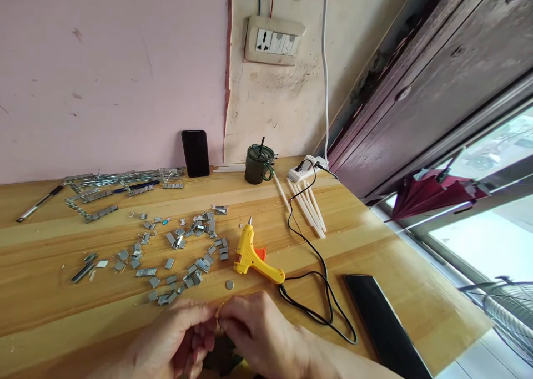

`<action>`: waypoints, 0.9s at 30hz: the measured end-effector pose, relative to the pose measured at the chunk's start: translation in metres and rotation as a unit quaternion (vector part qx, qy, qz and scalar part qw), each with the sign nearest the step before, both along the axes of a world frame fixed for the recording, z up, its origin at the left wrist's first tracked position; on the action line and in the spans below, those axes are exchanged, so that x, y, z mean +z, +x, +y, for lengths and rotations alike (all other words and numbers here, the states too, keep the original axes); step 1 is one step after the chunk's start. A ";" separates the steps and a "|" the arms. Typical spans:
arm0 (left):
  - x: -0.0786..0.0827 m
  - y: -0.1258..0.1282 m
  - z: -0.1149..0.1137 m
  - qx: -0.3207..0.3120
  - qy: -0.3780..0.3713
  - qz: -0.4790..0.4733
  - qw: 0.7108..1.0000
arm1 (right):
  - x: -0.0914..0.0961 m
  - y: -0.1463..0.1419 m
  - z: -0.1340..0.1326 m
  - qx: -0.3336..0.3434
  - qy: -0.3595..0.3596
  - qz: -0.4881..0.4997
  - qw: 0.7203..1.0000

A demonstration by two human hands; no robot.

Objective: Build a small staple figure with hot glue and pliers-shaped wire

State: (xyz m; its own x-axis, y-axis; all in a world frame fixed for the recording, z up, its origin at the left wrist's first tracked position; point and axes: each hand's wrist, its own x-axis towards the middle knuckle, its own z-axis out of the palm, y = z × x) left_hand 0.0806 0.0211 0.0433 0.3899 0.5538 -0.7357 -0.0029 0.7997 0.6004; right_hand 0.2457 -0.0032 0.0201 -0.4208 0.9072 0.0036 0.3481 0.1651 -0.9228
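My left hand [177,332] and my right hand [262,332] meet at the front edge of the table, fingertips pinched close together. Between them shows a thin, tan, curved strip [218,313], too small to identify. Below the hands is a dark object [222,357] with a bit of yellow beside it, mostly hidden. Just beyond my fingers lie a small round grey disc [229,284] and many loose grey metal clips [195,276]. A yellow glue gun [254,257] with an orange trigger rests on the table past my right hand, its nozzle pointing away.
White glue sticks [308,207] lie near a power strip [307,169]; a black cable [320,257] loops to the glue gun. A dark mug [259,165], an upright phone [195,153], metal rods [125,178] and a pen [39,203] are at the back. Another phone [385,323] lies right.
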 end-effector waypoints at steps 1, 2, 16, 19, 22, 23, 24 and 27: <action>0.000 -0.003 0.001 -0.011 0.063 0.008 0.998 | 0.002 -0.001 0.002 -0.039 -0.121 0.069 0.990; 0.000 -0.007 0.002 -0.022 0.147 0.028 0.989 | 0.005 -0.002 0.004 -0.063 -0.215 0.122 0.967; -0.004 -0.024 0.005 -0.158 0.727 0.175 0.644 | -0.001 0.000 0.014 0.015 -0.485 0.362 0.796; -0.003 -0.024 0.007 -0.168 0.705 0.129 0.677 | 0.000 -0.001 0.012 0.020 -0.494 0.382 0.781; 0.003 -0.025 0.006 -0.190 0.718 0.089 0.664 | 0.003 -0.003 0.010 0.037 -0.516 0.395 0.759; 0.006 -0.026 0.007 -0.199 0.731 0.083 0.647 | 0.004 -0.003 0.010 0.043 -0.526 0.394 0.752; 0.010 -0.027 0.007 -0.212 0.746 0.081 0.626 | 0.005 -0.003 0.010 0.049 -0.536 0.391 0.747; 0.022 -0.030 0.009 -0.277 0.786 0.104 0.542 | 0.004 -0.001 0.009 0.065 -0.557 0.383 0.734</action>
State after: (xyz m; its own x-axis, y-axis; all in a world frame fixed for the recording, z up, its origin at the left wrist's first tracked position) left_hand 0.0509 0.0296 0.0658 0.8166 0.4005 0.4157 0.1755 -0.8584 0.4821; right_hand 0.2450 0.0059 0.0241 -0.7658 0.4788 -0.4294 -0.2953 -0.8549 -0.4266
